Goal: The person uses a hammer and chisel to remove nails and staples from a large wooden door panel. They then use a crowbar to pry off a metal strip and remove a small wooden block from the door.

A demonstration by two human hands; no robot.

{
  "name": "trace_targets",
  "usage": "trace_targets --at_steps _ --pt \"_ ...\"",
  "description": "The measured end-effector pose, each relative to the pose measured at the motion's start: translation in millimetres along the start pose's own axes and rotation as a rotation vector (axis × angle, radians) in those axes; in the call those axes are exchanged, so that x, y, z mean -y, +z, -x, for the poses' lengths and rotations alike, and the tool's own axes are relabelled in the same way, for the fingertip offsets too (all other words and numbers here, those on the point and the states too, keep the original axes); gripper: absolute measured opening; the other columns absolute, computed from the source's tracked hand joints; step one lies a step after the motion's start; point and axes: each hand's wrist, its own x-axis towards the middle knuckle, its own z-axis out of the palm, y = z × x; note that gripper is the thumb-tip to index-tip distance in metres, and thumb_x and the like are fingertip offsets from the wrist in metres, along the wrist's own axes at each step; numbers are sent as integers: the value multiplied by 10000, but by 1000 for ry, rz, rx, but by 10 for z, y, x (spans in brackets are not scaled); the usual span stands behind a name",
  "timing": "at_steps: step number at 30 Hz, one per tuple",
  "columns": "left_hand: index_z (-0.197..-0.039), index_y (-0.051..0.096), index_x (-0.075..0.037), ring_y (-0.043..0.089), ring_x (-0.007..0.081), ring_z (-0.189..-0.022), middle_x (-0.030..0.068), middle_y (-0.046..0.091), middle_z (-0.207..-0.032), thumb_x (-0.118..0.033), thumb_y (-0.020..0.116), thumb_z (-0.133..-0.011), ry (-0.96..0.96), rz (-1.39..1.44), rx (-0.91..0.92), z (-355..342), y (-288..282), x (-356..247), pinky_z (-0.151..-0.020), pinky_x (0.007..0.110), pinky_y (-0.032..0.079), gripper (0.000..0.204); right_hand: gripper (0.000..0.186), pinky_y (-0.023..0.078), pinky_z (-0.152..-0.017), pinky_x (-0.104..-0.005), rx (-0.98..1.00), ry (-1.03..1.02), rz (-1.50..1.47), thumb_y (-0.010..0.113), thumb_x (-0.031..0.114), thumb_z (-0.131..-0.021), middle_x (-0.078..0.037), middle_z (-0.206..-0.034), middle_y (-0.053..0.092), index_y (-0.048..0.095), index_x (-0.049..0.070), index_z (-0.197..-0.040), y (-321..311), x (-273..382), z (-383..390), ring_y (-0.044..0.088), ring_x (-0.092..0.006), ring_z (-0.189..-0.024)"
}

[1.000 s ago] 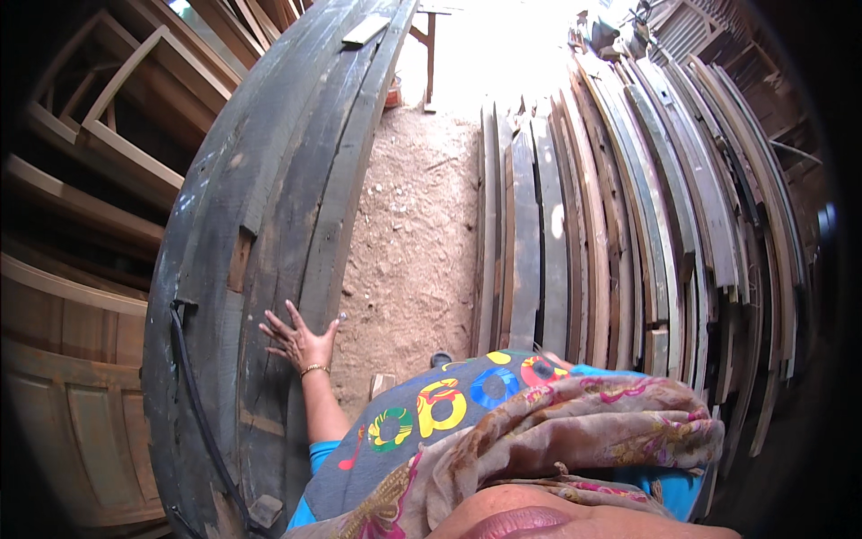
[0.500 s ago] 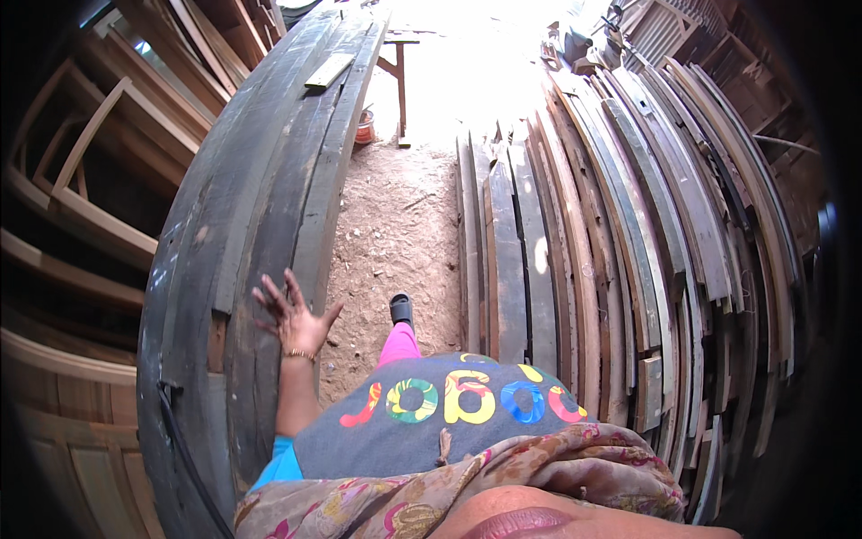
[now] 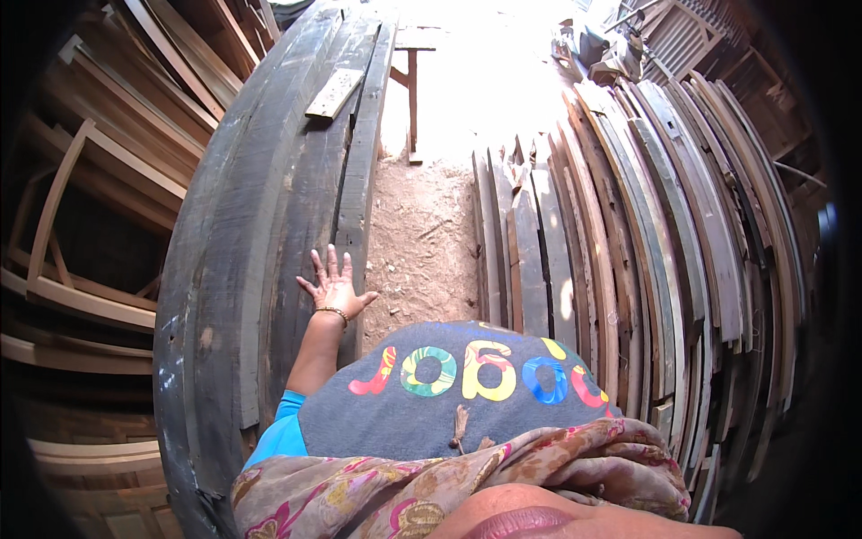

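Note:
My left hand, a thin bracelet at its wrist, is spread out with its palm down and holds nothing. It lies over the inner edge of a long stack of dark, weathered planks on my left. Whether the palm rests on the wood or hovers just above it, I cannot tell. Farther along, a short pale board sits on top of the same planks. My right hand is out of view.
Many long planks stand packed on the right. A sandy strip of floor runs between the two stacks, with a wooden trestle at its far end. Wooden frames lean at the far left.
My left hand has shifted right and forward over the planks, fingers still spread. The view has moved ahead, bringing the short board and trestle nearer. My foot and the orange bucket no longer show.

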Motion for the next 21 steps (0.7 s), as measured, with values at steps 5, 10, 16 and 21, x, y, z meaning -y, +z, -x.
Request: trace_targets --at_steps 5,10,16,21 --pt "-1468 190 -102 -191 356 -1388 131 -65 -1542 -714 584 -685 25 65 50 -381 -22 -167 -1030 690 -9 1069 322 492 -742 -457 -9 -54 30 534 257 -898 -221 -940 635 560 -5 -1084 -7 989 -243 611 -398 -865" --pt "-1465 208 -103 -223 373 -1374 203 -131 -1516 -708 600 -684 -27 134 14 -746 -81 -291 -1017 698 7 1064 318 492 -743 -457 24 -125 146 534 245 -899 -221 -947 634 556 -3 -1097 161 2099 -848 609 -402 -866" --pt "-1468 193 -117 -190 396 -1379 215 -150 -1507 -580 691 -696 -127 249 -105 -1537 -319 -671 -1025 696 46 1029 314 491 -745 -457 70 -375 462 535 231 -901 -220 -956 633 552 -1 -1112 702 3971 -1805 607 -406 -868" --pt "-1476 129 -124 -195 374 -1383 194 -161 -1511 -614 667 -695 -60 128 -64 -2709 -915 -1217 -1036 681 35 1068 299 500 -633 -424 -12 -649 258 542 171 -907 -170 -882 631 529 21 -1165 964 5757 -2500 620 -310 -743"
